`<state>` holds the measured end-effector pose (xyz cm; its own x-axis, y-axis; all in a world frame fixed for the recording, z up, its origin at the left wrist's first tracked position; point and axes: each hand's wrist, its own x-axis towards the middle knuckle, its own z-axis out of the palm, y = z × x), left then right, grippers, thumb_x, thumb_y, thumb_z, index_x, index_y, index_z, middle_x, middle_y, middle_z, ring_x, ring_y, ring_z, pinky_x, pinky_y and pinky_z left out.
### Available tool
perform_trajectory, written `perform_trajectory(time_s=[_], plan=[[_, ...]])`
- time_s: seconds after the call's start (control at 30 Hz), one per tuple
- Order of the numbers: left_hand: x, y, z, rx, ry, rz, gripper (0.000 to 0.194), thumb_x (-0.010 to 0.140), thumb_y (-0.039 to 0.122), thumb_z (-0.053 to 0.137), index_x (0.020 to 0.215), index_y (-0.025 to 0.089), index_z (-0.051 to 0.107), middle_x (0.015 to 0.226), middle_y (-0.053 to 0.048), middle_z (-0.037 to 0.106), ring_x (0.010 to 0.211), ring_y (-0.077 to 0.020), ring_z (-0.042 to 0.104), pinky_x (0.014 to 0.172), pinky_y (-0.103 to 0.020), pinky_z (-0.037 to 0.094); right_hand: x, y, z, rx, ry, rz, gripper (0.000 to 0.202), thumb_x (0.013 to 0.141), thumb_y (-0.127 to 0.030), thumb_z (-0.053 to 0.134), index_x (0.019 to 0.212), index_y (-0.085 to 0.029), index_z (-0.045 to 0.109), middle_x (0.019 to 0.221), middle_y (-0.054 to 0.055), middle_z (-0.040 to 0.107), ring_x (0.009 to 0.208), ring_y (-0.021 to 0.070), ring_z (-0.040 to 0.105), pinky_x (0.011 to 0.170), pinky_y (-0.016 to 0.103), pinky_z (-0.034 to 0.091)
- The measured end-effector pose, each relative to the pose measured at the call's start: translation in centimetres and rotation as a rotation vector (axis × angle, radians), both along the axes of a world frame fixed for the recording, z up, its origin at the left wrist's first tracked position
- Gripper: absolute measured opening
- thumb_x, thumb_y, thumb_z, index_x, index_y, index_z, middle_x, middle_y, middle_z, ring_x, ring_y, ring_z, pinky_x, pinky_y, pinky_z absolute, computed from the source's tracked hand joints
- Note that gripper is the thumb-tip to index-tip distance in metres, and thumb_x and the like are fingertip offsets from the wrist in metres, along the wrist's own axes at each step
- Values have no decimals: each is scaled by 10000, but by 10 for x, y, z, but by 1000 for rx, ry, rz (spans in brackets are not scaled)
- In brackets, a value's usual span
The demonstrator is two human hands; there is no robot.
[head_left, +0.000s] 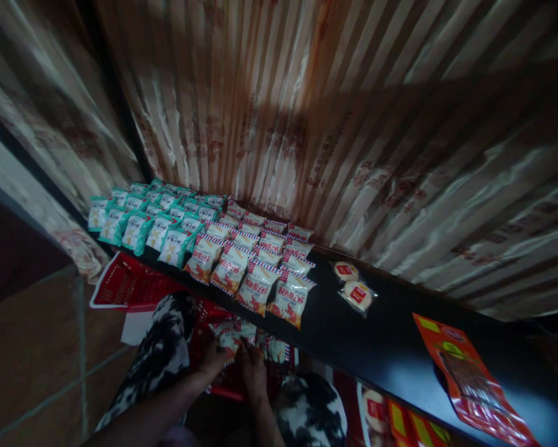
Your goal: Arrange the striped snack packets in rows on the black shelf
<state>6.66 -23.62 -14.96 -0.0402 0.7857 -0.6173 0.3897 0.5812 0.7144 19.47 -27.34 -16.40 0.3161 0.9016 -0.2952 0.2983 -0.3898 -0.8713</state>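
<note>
Below the front edge of the black shelf (391,310), the left hand (215,359) and right hand (252,366) met at snack packets (231,340) in a red basket (227,392); whether either grasped one, I could not tell. On the shelf stood teal snack packets (171,248) leftmost, then crayfish-print packets (256,287), round cracker packs (357,295) and, rightmost, an orange-red pouch (475,380).

Green pkts (173,248): dark Chinese chars. on white panel, approx. 小鱼小虾; small print illeg. Striped-edge pkts (258,287): large red Chinese title, last char. prob. 虾, remainder unconfirmed. Round-cake pkts (357,295): red label, marks too small to read. Orange-red pkt (468,369): yellow panel w/ oval logo, wording illeg. Pleated backing sheet (279,133): reddish-brown Chinese chars., several locs., blurred, illeg.
</note>
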Motion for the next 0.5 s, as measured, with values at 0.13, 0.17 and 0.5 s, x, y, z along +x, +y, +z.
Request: perform_trajectory(time_s=[0.13, 0.17, 0.5], plan=[[-13, -2, 13, 87, -17, -16, 140, 709, 111, 595, 844, 143, 616, 819, -32, 680, 821, -177, 640, 740, -243, 483, -8, -2, 5, -1, -5, -53, 566, 724, -579, 455, 1041, -174, 691, 1098, 138, 672, 1074, 285, 605, 929, 363, 446], [-16, -1, 17, 98, -23, -24, 123, 710, 107, 595, 826, 145, 618, 799, -26, 677, 811, -173, 637, 729, -236, 478, -9, -3, 6, -17, 0, -54, 567, 714, -589, 466, 1024, -173, 696, 1068, 137, 682, 1056, 290, 614, 916, 367, 455], [-27, -10, 44, 65, -120, -72, 120, 755, 187, 571, 835, 122, 634, 622, 16, 596, 565, -114, 555, 559, -211, 413, -10, -18, 28, -11, -30, -36, 605, 782, -570, 398, 1151, -147, 625, 1150, 144, 643, 1061, 263, 605, 878, 351, 473]])
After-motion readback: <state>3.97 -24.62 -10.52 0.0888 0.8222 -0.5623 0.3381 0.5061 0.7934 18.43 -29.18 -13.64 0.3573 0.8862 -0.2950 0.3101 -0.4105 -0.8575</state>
